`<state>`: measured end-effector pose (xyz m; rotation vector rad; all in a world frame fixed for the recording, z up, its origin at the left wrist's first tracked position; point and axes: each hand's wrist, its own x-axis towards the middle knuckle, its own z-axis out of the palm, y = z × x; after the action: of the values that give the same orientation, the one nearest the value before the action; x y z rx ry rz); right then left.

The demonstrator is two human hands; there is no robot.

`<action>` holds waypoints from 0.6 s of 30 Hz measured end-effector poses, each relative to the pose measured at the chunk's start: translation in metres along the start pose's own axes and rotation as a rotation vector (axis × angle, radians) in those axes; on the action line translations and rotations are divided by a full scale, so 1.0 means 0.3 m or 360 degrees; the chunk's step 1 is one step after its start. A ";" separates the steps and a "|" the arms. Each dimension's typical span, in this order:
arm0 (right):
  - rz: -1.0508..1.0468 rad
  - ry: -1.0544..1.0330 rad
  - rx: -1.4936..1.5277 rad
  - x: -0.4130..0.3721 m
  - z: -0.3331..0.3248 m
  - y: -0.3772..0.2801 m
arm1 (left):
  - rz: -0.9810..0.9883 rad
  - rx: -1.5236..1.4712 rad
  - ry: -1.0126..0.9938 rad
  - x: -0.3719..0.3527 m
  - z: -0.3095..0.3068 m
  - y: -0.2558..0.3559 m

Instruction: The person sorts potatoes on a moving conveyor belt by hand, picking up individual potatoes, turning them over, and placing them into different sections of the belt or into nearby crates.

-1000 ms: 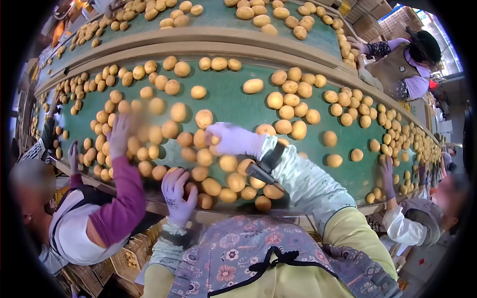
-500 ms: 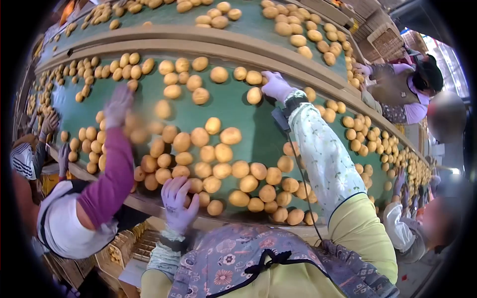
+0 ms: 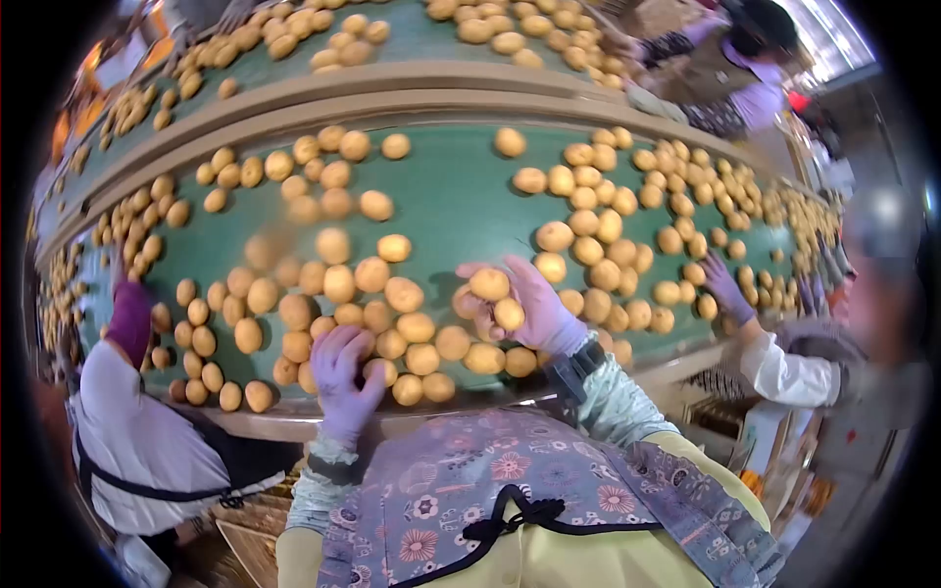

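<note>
My right hand [image 3: 537, 306], in a lilac glove, is turned partly upward above the belt with its fingers curled round two potatoes [image 3: 490, 285]. Just beneath it lies a row of loose potatoes [image 3: 484, 358]. My left hand [image 3: 343, 380], also gloved, rests at the belt's near edge, thumb apart from the fingers. Its fingertips touch the potatoes in front of it, and one potato [image 3: 380, 371] lies beside the thumb. The green conveyor belt [image 3: 446, 220] carries many round, yellow-brown potatoes under and around both hands.
A beige divider rail [image 3: 412, 93] separates this belt from a second green belt [image 3: 407, 39] with more potatoes. Co-workers stand at the left, the right and across the far belt. At right, a co-worker's gloved hand [image 3: 727, 290] reaches onto the potatoes.
My right hand has come back from the belt's far side toward me and now holds potatoes. My left hand stays near the front edge. The left co-worker's purple sleeve has drawn away leftward.
</note>
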<state>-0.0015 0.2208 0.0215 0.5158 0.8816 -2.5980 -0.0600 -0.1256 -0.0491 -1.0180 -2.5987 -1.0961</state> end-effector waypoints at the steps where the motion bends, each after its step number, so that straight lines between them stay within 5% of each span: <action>1: 0.0021 0.0278 0.0114 -0.097 0.027 0.004 | 0.0109 -0.0088 -0.0102 0.063 0.046 0.062; 4: -0.0367 0.0445 -0.0704 -0.352 -0.103 0.173 | 0.0458 -0.0099 -0.0454 0.198 0.134 0.144; 6: -0.0166 0.0308 -0.0078 -0.547 -0.271 0.328 | 0.0645 -0.0021 -0.0625 0.250 0.211 0.161; 9: -0.0028 0.0269 0.0173 -0.765 -0.355 0.540 | 0.0716 0.0096 -0.0820 0.264 0.301 0.165; 12: -0.0197 0.0814 0.0555 -0.725 -0.502 0.889 | 0.0604 0.0286 -0.1025 0.223 0.253 0.105; 14: -0.0514 0.0953 0.0889 -0.616 -0.689 1.126 | 0.0875 0.0404 -0.0920 0.135 0.195 -0.033; 16: -0.0689 0.1469 0.1172 -0.563 -0.974 1.141 | 0.0779 0.0421 -0.0893 0.093 0.202 -0.060; 18: -0.0910 0.1851 0.1143 -0.442 -0.953 1.025 | 0.0627 0.0550 -0.0854 0.071 0.067 -0.196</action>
<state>0.3116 0.1997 -0.2873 2.4175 0.2815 -2.9495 -0.1111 -0.1302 -0.0900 -1.8127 -2.6294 -0.2921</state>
